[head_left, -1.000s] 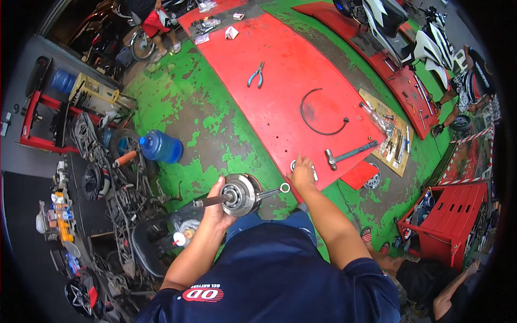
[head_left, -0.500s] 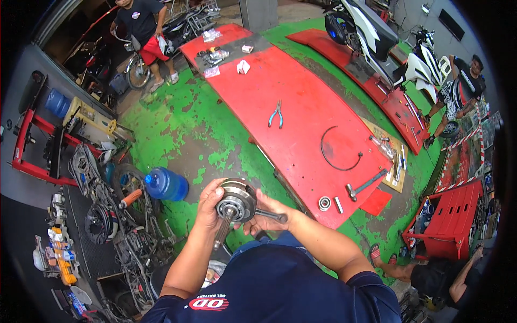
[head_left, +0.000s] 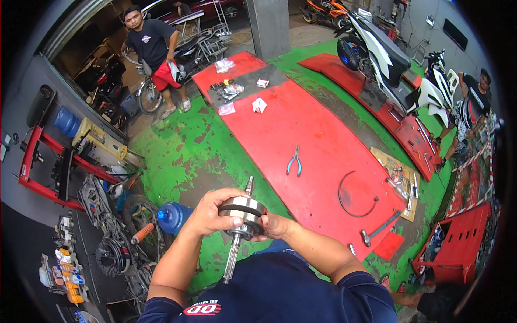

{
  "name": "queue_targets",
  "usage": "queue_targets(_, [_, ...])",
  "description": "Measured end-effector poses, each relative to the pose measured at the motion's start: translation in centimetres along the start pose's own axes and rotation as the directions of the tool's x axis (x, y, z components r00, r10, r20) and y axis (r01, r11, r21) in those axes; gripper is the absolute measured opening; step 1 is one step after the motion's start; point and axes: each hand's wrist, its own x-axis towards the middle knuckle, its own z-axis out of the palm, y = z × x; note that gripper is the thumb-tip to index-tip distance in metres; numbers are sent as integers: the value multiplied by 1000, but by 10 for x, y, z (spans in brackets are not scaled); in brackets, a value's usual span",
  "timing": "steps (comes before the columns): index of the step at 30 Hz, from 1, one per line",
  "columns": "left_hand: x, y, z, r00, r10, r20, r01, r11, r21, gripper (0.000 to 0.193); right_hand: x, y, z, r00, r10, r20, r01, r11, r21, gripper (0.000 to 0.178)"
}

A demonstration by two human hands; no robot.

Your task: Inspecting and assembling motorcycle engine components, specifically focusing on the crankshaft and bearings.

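A steel crankshaft (head_left: pixel 243 211) is held in front of my chest, its splined shaft pointing down toward me and the other shaft end pointing up and away. My left hand (head_left: pixel 218 211) wraps the round webs from the left, thumb across the near side. On the right edge, the fingers of my right hand (head_left: pixel 273 226) close around the webs. The connecting rod is hidden, as are several fingertips behind the crankshaft.
To the right stands a long red lift table (head_left: pixel 301 134) with blue-handled pliers (head_left: pixel 294 161), a black looped cable (head_left: pixel 340 196) and a hammer (head_left: pixel 377 230). A blue water jug (head_left: pixel 175 217) and stripped motorcycle parts (head_left: pixel 116 253) lie left. A person (head_left: pixel 153 51) stands at the far left.
My hands have turned the crankshaft, so its far shaft end now shows and the connecting rod no longer does. My left hand moved over the webs. The whole view has shifted upward.
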Motion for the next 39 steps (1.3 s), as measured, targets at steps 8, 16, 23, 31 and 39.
queue_targets(8, [56, 22, -100, 979, 203, 33, -188, 816, 547, 98, 93, -52, -48, 987, -154, -54, 139, 967, -212, 118])
queue_targets(16, [40, -20, -210, 976, -32, -217, 92, 957, 274, 88, 218, -96, -96, 909, -367, -198, 21, 514, -857, 128])
queue_targets(23, [46, -47, -326, 812, -175, -556, 328, 926, 188, 68, 374, -99, -93, 922, -256, -290, -158, 435, -886, 120])
queue_targets(31, [34, -98, -458, 729, -216, -650, 426, 886, 184, 56, 514, -91, -128, 949, -267, -166, -92, 270, -959, 118])
queue_targets(39, [60, -95, -548, 614, -544, -572, 142, 789, -598, 59, 646, -117, -180, 998, 8, -67, -67, 252, -965, 106])
